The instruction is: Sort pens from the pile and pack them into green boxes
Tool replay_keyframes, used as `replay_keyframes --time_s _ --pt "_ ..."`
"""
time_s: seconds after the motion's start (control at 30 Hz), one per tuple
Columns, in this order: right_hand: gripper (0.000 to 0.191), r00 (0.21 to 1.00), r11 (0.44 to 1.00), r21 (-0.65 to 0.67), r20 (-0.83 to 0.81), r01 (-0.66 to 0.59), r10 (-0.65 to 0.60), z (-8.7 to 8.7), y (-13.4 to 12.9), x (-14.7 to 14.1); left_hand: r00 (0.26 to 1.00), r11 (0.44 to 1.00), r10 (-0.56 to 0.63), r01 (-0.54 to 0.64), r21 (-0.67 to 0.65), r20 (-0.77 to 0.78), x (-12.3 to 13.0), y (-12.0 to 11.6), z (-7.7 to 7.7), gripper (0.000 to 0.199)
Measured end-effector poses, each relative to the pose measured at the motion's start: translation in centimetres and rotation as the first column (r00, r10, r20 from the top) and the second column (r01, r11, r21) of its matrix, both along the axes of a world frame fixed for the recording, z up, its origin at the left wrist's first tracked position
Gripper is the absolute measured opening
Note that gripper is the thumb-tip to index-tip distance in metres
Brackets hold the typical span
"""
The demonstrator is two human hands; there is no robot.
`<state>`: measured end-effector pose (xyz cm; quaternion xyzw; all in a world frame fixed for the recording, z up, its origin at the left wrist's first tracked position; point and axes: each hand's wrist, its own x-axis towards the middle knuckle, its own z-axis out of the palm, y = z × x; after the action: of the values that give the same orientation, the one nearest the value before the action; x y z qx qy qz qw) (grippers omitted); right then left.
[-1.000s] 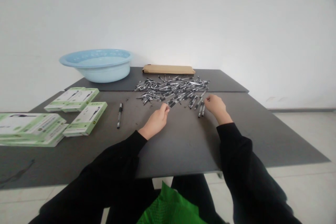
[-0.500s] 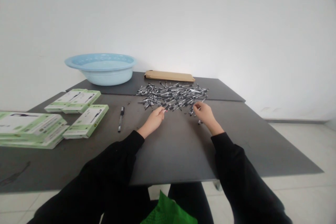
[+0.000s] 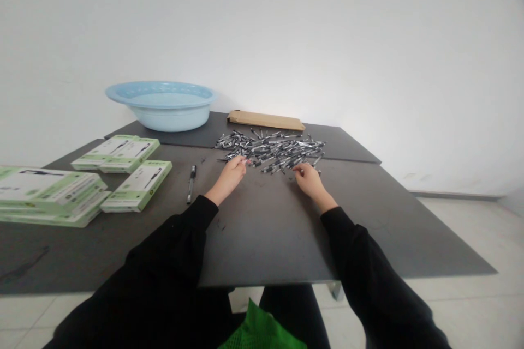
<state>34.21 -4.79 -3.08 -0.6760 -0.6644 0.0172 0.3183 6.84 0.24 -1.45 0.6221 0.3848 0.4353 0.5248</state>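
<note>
A spread heap of black-and-clear pens [image 3: 282,150] lies in front of both hands. My left hand [image 3: 229,177] is closed in a pinch at the near left edge of the heap, with a slim pen showing at its fingertips. At the near right edge, my right hand [image 3: 310,181] is also closed; its fingertips pinch a pen, mostly hidden by the fingers. One capped pen [image 3: 191,184] lies apart on the dark table [image 3: 266,240], left of my left hand.
Flat green-and-white pen boxes [image 3: 137,186] lie at the left, with a stack of several more boxes [image 3: 49,193] beside them. A light blue basin [image 3: 172,117] stands at the back left. A long brown cardboard piece [image 3: 266,119] lies behind the heap, near the wall.
My left hand has moved left and slightly away from me, along the heap's near edge. My right hand has shifted slightly left and nearer. The view has tilted a little.
</note>
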Motion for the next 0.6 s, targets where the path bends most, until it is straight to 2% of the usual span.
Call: replay_keyframes --time_s 0.1,0.23,0.4,0.5,0.6 --pt "0.038 0.991 0.996 0.037 0.111 -0.078 0.074 -0.5 1.3 -0.4 0.998 0.999 0.042 -0.041 -0.028 0.035 -0.7 0.2 0.8 0.015" --pt "0.041 0.972 0.994 0.025 0.215 -0.108 0.100 -0.7 3.2 -2.0 0.997 0.997 0.072 -0.071 -0.019 0.032 -1.0 0.3 1.1 0.014" --pt "0.040 0.954 0.987 -0.051 0.254 -0.154 0.162 -0.2 4.6 -4.7 0.996 0.997 0.077 -0.076 0.029 -0.037 -0.9 0.6 0.4 0.016" --pt "0.035 0.944 0.976 -0.142 0.264 -0.166 0.199 -0.2 4.9 -6.0 0.995 0.994 0.083 -0.079 0.070 -0.061 -0.7 0.9 -0.2 0.019" --pt "0.034 0.936 0.962 -0.166 0.245 -0.217 0.254 -0.2 4.7 -6.9 0.992 0.990 0.101 -0.093 0.102 -0.072 -0.6 1.1 -0.6 0.019"
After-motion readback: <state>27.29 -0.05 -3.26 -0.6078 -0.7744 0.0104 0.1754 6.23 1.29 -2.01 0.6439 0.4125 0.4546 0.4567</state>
